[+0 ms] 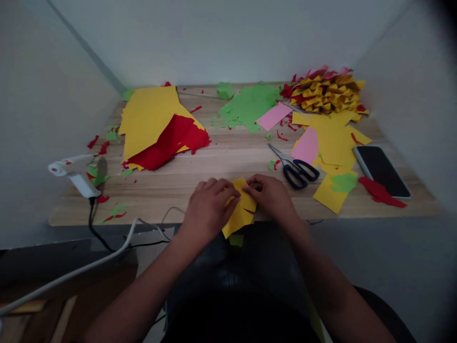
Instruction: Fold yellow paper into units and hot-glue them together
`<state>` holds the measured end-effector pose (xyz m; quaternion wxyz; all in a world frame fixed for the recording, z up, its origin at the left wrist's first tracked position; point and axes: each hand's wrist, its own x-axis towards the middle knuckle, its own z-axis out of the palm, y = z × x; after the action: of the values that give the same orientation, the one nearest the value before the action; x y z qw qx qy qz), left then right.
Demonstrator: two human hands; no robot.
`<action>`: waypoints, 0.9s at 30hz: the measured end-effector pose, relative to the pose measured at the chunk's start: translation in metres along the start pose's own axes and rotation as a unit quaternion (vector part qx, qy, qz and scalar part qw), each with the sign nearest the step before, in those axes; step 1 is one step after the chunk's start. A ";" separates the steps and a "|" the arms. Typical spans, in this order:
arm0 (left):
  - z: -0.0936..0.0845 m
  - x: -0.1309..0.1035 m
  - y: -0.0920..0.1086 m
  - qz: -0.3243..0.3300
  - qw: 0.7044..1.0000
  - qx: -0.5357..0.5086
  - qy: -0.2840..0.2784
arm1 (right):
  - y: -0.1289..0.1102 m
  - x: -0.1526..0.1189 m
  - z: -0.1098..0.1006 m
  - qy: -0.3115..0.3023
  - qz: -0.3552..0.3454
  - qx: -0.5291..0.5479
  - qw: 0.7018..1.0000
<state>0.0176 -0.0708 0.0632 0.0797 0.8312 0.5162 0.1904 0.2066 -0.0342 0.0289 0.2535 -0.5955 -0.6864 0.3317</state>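
Observation:
A yellow paper piece with slits cut in its right side is held at the table's front edge. My left hand has its fingers closed on the left part of the paper. On the upper right part, the thumb and fingers of my right hand pinch the same piece. Dark-handled scissors lie on the table just beyond my right hand, blades pointing up and left. Below the held paper, another bit of yellow-green paper shows over my lap.
Yellow sheets with red paper lie at left, near a white glue gun. Green paper is at the back. At right are a layered yellow paper bundle, yellow scraps and a phone.

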 end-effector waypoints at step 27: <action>0.028 -0.025 -0.004 -0.033 0.999 0.024 -0.027 | 0.021 -0.025 -0.004 -0.016 -0.268 -0.197 0.943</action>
<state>0.0158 -0.0894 0.0303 0.0798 0.8203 0.5452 0.1531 0.2272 -0.0564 0.0161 0.1998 -0.4225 -0.8759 0.1196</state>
